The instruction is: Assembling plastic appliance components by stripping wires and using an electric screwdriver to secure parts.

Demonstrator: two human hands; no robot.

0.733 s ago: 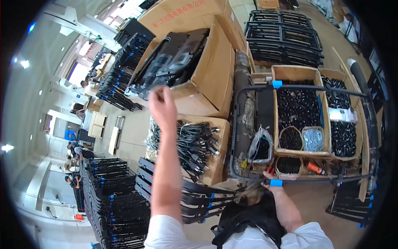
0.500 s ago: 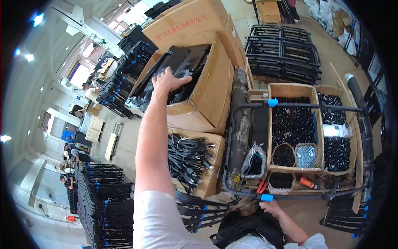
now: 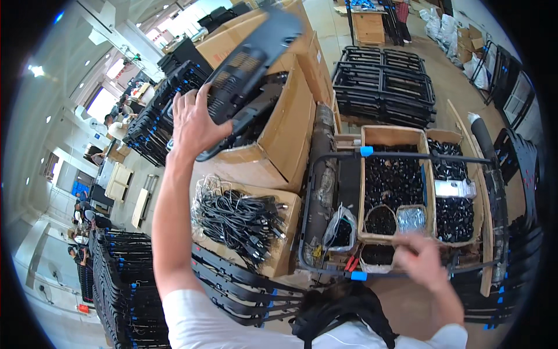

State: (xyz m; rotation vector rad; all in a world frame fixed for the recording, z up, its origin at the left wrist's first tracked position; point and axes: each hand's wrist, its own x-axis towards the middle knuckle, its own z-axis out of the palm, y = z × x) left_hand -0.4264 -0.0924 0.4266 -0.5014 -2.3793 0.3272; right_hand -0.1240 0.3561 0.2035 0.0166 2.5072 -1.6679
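Note:
My left hand grips the edge of a long black plastic panel with rows of slots. The panel is tilted up above an open cardboard box, where more black panels stand. My right hand, smeared by motion, hovers at the near edge of the parts boxes, so its fingers cannot be read. Beneath and beside it runs a black rectangular tube frame with blue clips. Red-handled pliers lie left of the right hand.
Bundled black cables lie on a carton below the panel box. Wooden boxes of small black parts sit inside the frame's outline, with a small tub of silvery screws. Stacked black frames stand beyond; more racks line the left.
My left hand has taken hold of a black panel and raised it partly from the box. My right hand has left the frame's near edge and moved up and right, over where the orange-handled tool lay.

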